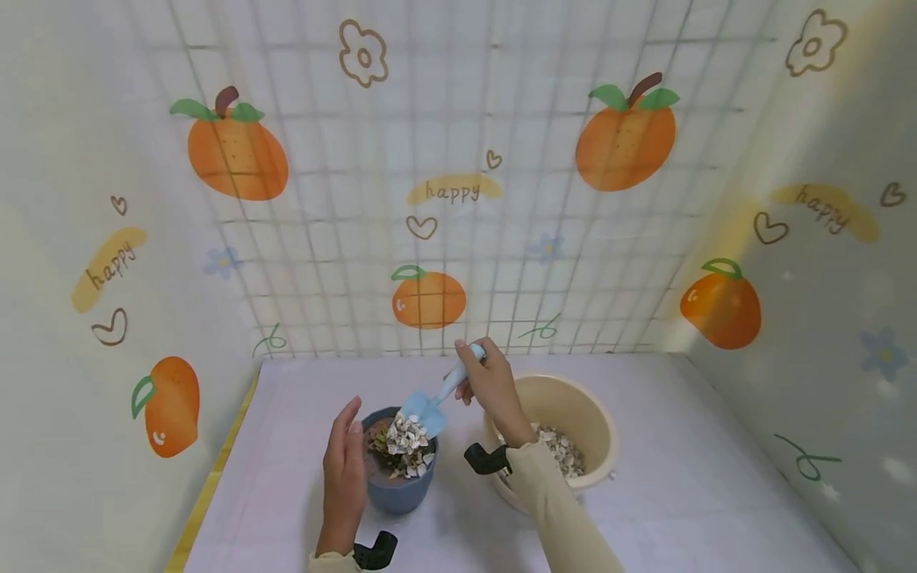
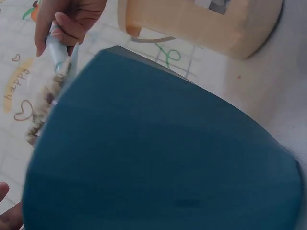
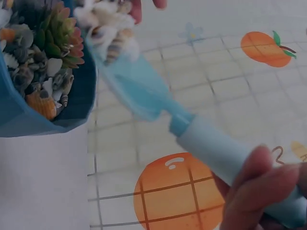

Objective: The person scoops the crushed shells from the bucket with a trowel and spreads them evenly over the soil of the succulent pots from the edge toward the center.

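My right hand (image 1: 494, 390) grips the handle of a small light-blue shovel (image 3: 139, 86). White and brown seashells (image 3: 110, 24) lie on the tilted blade, over the rim of a blue faceted flowerpot (image 1: 398, 499). Inside the pot, the right wrist view shows a green and pink succulent (image 3: 60, 38) among small shells and stones. My left hand (image 1: 345, 469) is at the pot's left side with its fingers extended upward; whether it touches the wall is unclear. The pot's outer wall fills most of the left wrist view.
A cream bucket (image 1: 598, 430) holding more shells (image 1: 562, 454) stands right of the pot, partly behind my right forearm. White cloth (image 1: 688, 493) covers the table. Fruit-printed curtains (image 1: 322, 239) enclose it at the back and both sides.
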`<move>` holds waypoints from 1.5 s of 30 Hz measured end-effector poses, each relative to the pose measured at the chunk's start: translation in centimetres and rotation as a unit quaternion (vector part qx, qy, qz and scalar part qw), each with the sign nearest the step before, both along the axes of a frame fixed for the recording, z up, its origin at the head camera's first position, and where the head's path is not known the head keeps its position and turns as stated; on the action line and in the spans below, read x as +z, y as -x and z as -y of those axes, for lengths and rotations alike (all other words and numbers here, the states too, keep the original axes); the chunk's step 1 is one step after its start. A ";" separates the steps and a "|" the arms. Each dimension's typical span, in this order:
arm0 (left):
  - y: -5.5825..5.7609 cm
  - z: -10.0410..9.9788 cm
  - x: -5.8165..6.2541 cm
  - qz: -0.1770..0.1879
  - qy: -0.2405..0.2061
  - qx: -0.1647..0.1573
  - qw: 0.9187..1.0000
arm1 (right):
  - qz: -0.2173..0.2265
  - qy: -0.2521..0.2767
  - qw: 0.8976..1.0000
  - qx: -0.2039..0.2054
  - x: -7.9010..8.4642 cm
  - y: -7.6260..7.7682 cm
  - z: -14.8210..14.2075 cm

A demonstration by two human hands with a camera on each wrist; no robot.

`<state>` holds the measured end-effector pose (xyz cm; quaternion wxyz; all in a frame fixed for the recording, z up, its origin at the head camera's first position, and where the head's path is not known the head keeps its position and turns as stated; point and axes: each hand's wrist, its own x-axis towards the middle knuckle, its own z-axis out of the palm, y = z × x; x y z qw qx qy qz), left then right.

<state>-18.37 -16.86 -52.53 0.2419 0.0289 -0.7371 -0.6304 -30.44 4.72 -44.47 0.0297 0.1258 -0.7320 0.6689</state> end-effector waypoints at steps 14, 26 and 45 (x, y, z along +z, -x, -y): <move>0.1 -0.6 -1.2 0.031 0.008 0.022 0.999 | -0.014 -0.050 0.998 0.046 0.2 -0.9 0.3; 0.0 -0.9 -1.1 0.049 0.010 0.030 0.998 | 0.018 -0.017 0.995 0.094 0.0 -0.8 0.5; -0.1 -1.1 -1.1 0.037 0.011 0.030 0.999 | 0.010 0.005 0.993 0.120 0.4 -1.2 0.5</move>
